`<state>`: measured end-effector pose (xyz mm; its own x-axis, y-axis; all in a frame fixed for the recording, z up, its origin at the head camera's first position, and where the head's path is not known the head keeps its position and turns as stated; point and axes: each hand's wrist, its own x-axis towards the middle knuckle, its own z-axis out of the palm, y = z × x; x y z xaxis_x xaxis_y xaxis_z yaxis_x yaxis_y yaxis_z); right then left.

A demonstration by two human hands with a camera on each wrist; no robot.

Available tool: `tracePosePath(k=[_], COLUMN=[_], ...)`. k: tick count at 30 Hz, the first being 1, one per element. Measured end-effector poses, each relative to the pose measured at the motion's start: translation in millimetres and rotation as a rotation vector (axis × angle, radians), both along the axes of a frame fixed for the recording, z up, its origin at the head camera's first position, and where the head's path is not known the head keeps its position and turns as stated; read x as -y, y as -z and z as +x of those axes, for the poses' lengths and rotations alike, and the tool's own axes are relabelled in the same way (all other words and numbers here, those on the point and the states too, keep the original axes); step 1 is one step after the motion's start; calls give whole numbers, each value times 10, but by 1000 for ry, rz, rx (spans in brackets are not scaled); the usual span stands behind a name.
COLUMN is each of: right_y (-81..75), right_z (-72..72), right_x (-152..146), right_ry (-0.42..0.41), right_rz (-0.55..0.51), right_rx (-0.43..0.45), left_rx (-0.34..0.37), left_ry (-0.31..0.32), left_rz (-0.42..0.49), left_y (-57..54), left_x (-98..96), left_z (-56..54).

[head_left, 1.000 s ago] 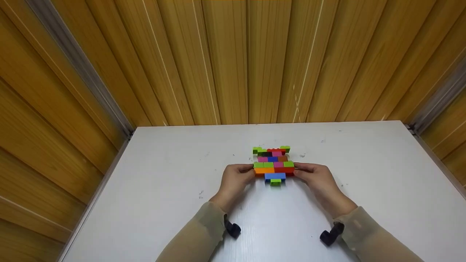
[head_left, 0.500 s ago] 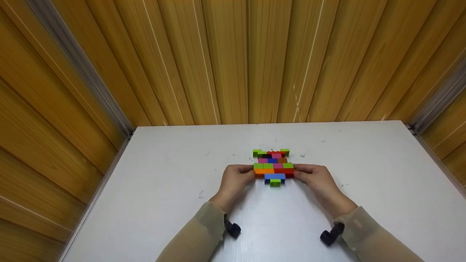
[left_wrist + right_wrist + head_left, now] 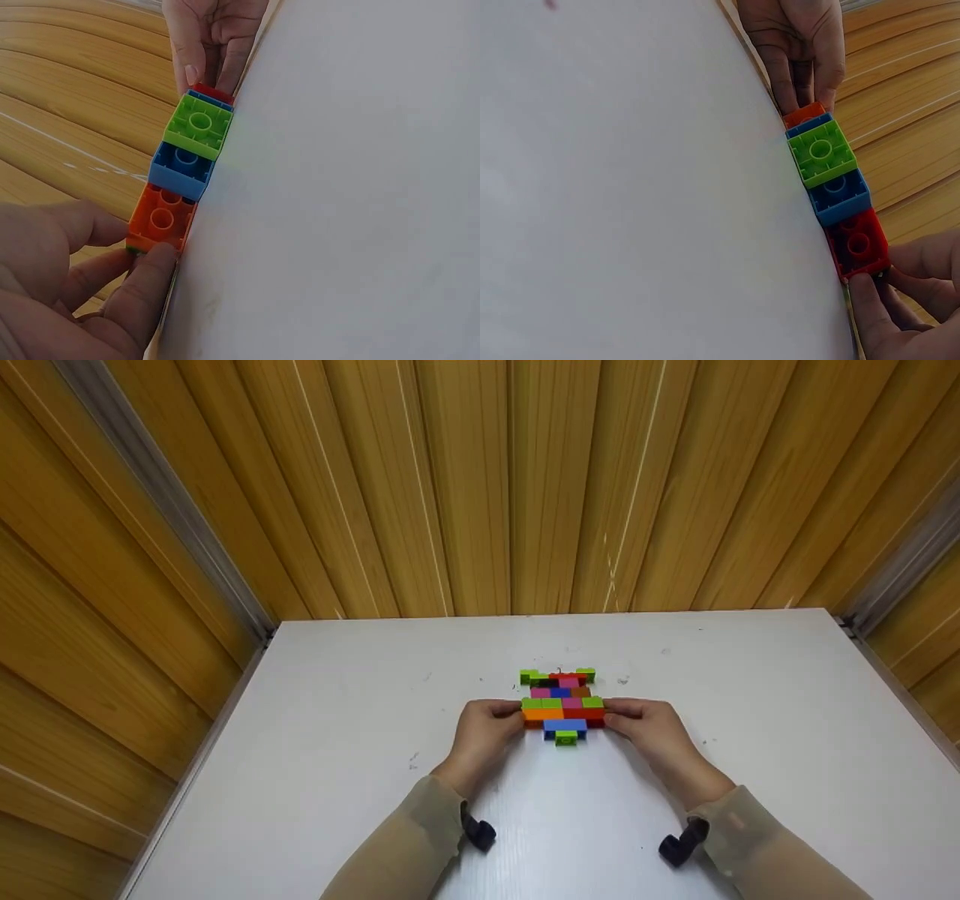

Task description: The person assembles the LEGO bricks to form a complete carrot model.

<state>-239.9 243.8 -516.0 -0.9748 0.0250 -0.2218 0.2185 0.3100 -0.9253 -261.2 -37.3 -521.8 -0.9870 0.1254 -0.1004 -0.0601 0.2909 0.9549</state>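
Observation:
A flat figure of joined toy building blocks (image 3: 551, 703) lies in the middle of the head view, low over or on the white table. Its rows are green, pink, orange, red, blue and brown. My left hand (image 3: 484, 735) pinches the orange block (image 3: 160, 217) at the left end of the widest row. On the opposite side my right hand (image 3: 660, 735) pinches the red block (image 3: 859, 244). Toward me, a blue block (image 3: 565, 725) and a small green block (image 3: 566, 738) stick out. Both wrist views show the hollow undersides with round tubes.
The white table (image 3: 360, 697) carries a few dark scuff marks. Wood-patterned panels (image 3: 480, 487) rise behind it and at the left and right. A black strap (image 3: 478, 832) sits at the left wrist, with another strap (image 3: 684, 842) at the right.
The far end of the block figure has dropped slightly lower in the head view, nearer to me. Both hands keep their grip and stay almost in place.

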Motion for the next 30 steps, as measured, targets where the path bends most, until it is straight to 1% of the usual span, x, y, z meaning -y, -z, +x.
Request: tracePosePath(k=[5, 11, 19, 26, 30], right_y=[10, 19, 16, 9, 12], right_z=[-10, 8, 3, 33, 29], right_x=[1, 20, 16, -41, -58], right_ry=[-4, -11, -31, -27, -33], right_rz=[38, 70, 58, 75, 114], right_rx=[-30, -29, -36, -31, -59], left_rx=[9, 28, 18, 24, 19], left_ry=[-7, -14, -21, -7, -3], left_rz=[-7, -18, -38, -33, -41], left_y=[-19, -5, -5, -1, -4], left_x=[-4, 19, 43, 1, -7], left_z=[6, 17, 35, 39, 23])
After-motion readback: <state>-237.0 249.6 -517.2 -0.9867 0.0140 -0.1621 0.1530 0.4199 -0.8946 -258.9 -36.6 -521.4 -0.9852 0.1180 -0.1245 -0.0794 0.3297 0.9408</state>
